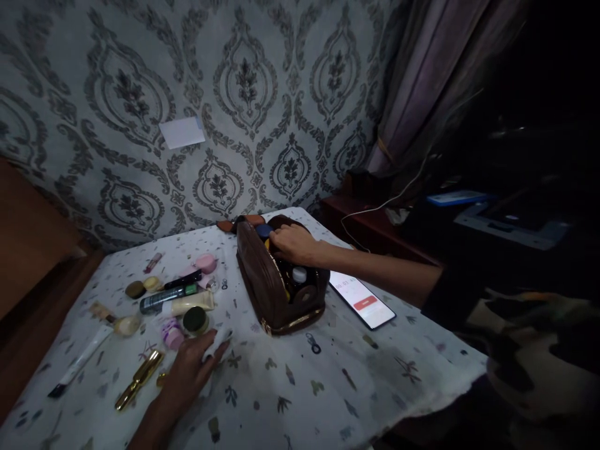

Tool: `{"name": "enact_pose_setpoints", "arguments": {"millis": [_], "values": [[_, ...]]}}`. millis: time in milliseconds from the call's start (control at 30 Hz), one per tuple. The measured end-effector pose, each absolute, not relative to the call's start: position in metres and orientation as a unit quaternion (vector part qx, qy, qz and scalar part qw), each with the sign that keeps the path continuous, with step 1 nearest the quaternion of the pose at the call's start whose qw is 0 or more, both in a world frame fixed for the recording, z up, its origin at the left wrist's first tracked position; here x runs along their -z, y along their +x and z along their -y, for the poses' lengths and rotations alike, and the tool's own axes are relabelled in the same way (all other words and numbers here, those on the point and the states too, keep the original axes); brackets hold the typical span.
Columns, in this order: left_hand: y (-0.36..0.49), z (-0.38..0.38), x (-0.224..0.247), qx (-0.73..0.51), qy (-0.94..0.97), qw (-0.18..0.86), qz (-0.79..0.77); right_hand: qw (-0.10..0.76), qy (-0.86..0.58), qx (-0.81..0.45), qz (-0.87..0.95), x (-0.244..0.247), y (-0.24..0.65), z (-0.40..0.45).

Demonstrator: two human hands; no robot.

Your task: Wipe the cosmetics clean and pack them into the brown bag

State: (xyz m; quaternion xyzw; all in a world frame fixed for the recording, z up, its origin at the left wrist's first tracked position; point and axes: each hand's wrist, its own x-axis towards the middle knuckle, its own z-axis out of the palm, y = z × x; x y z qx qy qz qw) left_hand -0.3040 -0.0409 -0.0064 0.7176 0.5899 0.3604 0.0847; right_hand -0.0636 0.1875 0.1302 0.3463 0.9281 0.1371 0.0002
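A brown zip-up toiletry bag [253, 281] stands unzipped on the table. My right hand [295, 244] reaches into its opening with the fingers bent down; what they grip, if anything, is hidden. Beside those fingers a round blue lid [264, 230] and something yellow show, and a bottle with a pale grey cap [299, 274] stands nearer the front. My left hand [192, 362] is closed around a small white item [218, 344] low over the table. Close by it are a dark-lidded jar [195, 320], a purple-and-pink small bottle [172, 333] and a gold tube [139, 379].
More cosmetics lie on the left: a cream tube [190, 305], a dark teal tube [162, 300], a pink round container [205, 263] and a white-handled brush [79, 362]. A lit phone [363, 300] lies right of the bag. Behind the table rises a patterned wall [248, 87].
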Motion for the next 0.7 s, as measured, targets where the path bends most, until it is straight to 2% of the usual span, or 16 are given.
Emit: {"name": "enact_pose_setpoints", "arguments": {"millis": [233,300,367,500,600,700], "values": [[-0.300,0.037,-0.004,-0.339,0.745,0.094,-0.567,-0.024,0.374,-0.108,-0.921,-0.143,-0.062,-0.181],[-0.297,0.037,-0.006,-0.333,0.752,0.095,-0.561,-0.062,0.379,-0.083,-0.920,-0.150,-0.060,-0.173],[-0.295,0.038,-0.008,-0.329,0.753,0.096,-0.561,-0.137,0.362,-0.051,-0.921,-0.152,-0.059,-0.157],[-0.294,0.040,-0.008,-0.335,0.749,0.085,-0.566,-0.313,0.194,0.035,-0.929,-0.138,-0.065,-0.108],[-0.294,0.040,-0.010,-0.331,0.752,0.088,-0.563,-0.328,0.052,0.091,-0.939,-0.112,-0.082,-0.072],[-0.293,0.039,-0.014,-0.327,0.752,0.087,-0.565,-0.343,0.030,0.162,-0.925,-0.083,-0.111,-0.055]]}}
